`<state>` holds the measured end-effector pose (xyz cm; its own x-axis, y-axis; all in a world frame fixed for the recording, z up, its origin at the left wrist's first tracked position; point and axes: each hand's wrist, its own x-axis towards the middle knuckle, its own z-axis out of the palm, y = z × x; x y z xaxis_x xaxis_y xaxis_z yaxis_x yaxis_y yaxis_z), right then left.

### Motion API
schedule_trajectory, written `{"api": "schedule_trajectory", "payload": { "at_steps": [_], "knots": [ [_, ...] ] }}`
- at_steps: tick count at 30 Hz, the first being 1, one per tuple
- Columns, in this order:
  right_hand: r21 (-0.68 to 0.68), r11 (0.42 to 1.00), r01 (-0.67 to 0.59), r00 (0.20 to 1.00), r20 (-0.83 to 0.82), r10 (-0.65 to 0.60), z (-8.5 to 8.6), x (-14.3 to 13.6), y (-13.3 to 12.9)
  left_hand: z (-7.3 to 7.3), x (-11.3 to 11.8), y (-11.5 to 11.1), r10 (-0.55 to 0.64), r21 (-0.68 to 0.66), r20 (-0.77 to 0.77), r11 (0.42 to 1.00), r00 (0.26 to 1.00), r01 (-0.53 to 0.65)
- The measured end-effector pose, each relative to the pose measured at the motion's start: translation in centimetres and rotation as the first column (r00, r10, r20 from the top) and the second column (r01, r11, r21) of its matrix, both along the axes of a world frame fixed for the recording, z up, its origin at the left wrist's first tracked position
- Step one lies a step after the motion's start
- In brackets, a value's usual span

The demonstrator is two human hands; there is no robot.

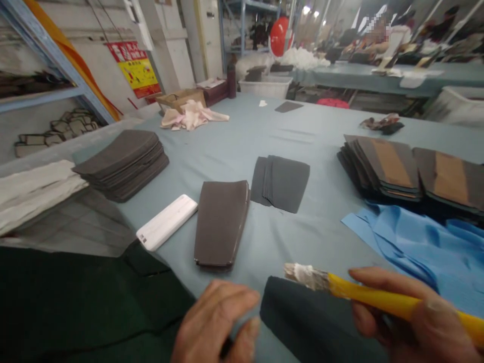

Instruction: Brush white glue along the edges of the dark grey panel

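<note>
Brush (378, 297), yellow handle, caked bristles, is clamped in the right hand (416, 322) above a dark fabric piece (313, 322) at the tabletop's (302, 136) near edge; left hand (217, 322) curls on that piece's edge. Best pinned flat, light even strokes. Both hands are cropped; left grip unclear.

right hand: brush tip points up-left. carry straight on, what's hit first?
Probably the dark gray pad left of the brush held by the right hand; beyond it lies the white slab. Brush height above the table is unclear.

Brush (378, 297): glossy yellow plastic handle, crusted bristles.
Dark piece (221, 222): smooth, slight sheen.
Table (245, 131): matt cloth.
</note>
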<state>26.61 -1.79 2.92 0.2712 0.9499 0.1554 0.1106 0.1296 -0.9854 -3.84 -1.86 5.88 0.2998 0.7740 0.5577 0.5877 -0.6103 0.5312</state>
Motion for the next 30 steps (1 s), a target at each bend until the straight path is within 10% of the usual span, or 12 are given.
{"api": "schedule_trajectory", "payload": {
  "at_steps": [4,11,30],
  "knots": [
    [0.042,0.994,0.103,0.994,-0.026,-0.102,3.2,-5.0,3.6,0.5,-3.5,3.9,0.257,0.049,-0.082,0.966,0.963,-0.254],
    [0.024,0.985,0.17,0.982,-0.084,-0.167,3.8,-10.8,10.0,-0.6,-6.1,9.7,0.149,0.108,-0.286,0.987,0.947,-0.122],
    [0.123,0.977,0.176,0.984,0.014,-0.179,3.9,-13.2,18.7,-2.2,-7.7,12.6,-0.006,0.113,-0.439,0.992,0.898,0.062]
  ]
}}
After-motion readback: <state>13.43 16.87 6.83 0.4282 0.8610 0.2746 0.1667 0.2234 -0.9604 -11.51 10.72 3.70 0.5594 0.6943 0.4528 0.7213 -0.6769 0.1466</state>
